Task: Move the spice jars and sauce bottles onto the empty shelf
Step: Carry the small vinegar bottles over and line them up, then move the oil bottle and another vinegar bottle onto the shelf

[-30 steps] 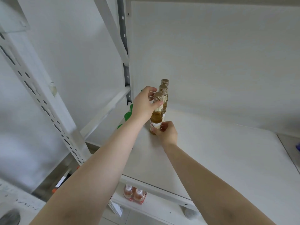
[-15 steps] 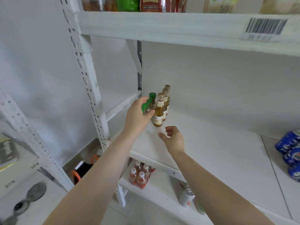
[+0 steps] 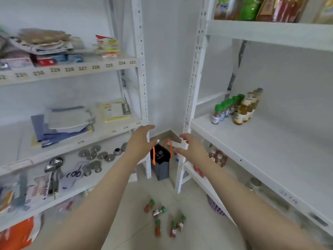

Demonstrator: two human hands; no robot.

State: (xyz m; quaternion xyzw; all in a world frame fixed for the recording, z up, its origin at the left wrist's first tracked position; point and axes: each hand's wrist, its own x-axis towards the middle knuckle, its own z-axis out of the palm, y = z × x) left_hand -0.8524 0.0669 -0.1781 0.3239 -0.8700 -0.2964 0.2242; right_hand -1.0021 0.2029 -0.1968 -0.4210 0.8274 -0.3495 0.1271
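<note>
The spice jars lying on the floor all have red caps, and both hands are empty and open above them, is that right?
Not quite: the caps are green, not red. The head view shows the spice jars lying on the floor tiles with green caps, their contents reddish or brown. The rest holds: the left hand and the right hand are both open and hold nothing.

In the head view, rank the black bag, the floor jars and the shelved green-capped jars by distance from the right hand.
1. Black bag, just left of the right hand.
2. Shelved green-capped jars, up right.
3. Floor jars, far below.
</note>
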